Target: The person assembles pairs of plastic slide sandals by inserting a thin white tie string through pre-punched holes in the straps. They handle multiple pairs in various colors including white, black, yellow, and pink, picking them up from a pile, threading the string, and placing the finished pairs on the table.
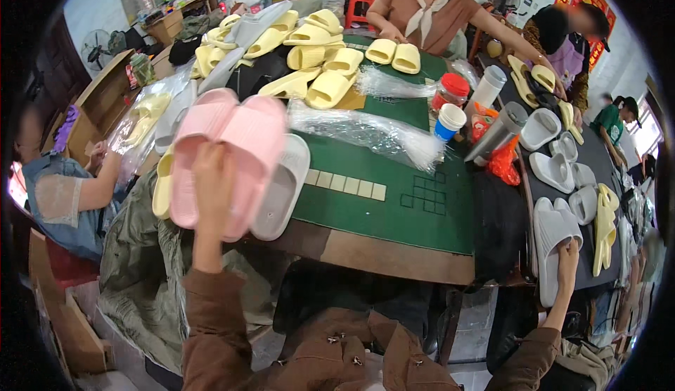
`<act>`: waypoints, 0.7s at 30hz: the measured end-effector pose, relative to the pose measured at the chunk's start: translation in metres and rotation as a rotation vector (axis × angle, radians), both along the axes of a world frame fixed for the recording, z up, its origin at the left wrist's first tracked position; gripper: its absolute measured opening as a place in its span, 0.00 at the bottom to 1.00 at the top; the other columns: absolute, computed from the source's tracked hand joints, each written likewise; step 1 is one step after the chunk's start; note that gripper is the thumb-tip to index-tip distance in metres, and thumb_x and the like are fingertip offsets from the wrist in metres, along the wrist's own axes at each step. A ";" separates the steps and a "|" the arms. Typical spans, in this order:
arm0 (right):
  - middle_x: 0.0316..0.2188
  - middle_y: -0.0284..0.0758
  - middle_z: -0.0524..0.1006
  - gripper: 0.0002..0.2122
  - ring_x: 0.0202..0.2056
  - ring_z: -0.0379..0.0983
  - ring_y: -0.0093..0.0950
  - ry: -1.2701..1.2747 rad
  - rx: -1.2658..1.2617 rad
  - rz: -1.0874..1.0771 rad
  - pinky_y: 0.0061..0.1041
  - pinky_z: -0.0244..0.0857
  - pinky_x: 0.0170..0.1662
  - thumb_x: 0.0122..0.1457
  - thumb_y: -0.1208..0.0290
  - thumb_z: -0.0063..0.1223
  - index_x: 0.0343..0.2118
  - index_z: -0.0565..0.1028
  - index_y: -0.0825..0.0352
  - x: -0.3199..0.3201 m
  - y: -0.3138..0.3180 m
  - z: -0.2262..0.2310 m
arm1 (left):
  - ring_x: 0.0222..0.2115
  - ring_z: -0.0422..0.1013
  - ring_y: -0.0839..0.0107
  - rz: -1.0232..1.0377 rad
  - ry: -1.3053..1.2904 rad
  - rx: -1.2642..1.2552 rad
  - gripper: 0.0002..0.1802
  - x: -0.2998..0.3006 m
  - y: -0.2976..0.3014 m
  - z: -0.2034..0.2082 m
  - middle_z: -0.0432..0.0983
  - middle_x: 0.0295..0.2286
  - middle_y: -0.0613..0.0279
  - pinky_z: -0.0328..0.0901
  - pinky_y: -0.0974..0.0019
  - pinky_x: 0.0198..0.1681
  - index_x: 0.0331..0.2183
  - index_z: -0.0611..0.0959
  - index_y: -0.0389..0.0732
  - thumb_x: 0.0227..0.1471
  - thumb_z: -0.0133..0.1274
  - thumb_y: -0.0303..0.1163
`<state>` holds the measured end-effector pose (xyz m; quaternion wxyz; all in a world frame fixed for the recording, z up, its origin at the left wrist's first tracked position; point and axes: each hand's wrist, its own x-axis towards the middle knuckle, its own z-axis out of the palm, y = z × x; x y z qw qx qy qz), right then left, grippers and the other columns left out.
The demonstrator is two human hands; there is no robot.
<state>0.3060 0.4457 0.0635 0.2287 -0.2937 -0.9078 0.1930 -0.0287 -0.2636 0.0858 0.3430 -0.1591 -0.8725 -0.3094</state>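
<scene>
My left hand (213, 180) grips a pair of pink slippers (246, 141), held up above the left part of the table and slightly blurred. Partly behind them lies a grey slipper (281, 197) on the table's front edge, with the edge of a yellow slipper (163, 187) showing on the other side. Far to the right, my right hand (567, 259) is closed on a pair of light grey slippers (552, 229) on the dark side table. Its fingertips are partly hidden in the slippers' openings.
Yellow slippers (309, 36) are heaped at the back left of the green table (422, 215). Clear plastic bags (373, 131) lie mid-table. A red-lidded jar (450, 90), a paper cup (450, 120) and a grey flask (498, 132) stand at right. Co-workers (429, 18) surround the tables.
</scene>
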 end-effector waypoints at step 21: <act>0.33 0.49 0.76 0.12 0.33 0.74 0.42 0.242 -0.240 0.466 0.36 0.66 0.38 0.49 0.73 0.58 0.36 0.77 0.73 -0.178 -0.315 0.023 | 0.51 0.65 0.49 0.012 -0.084 -0.140 0.13 0.045 0.032 -0.013 0.69 0.49 0.46 0.58 0.55 0.55 0.41 0.79 0.35 0.53 0.49 0.27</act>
